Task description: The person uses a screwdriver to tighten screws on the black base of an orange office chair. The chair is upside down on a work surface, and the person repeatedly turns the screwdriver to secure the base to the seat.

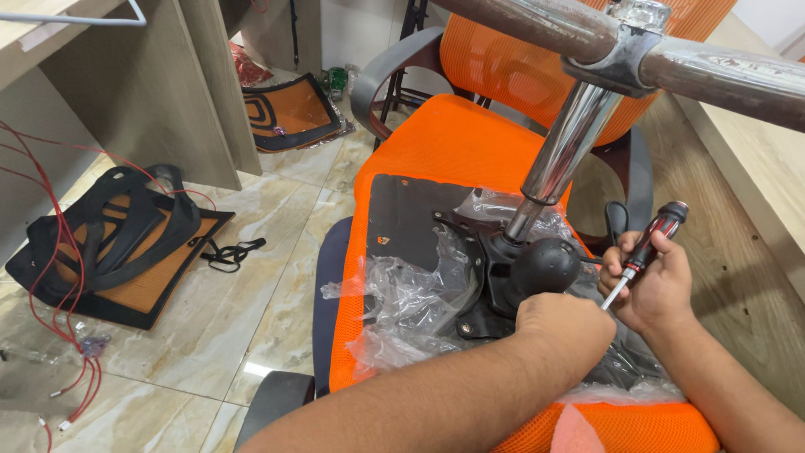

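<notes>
Screwdriver gripped in my right hand — left hand closed on the black mechanism — loose plastic wrap could foul the tip, I judge.

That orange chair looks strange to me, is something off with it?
Yes. The orange seat lies upside down, its black mechanism plate and chrome column pointing up. Crumpled clear plastic wrap is still bunched around the plate. Loose backrest frames and red wires litter the tiled floor.
</notes>
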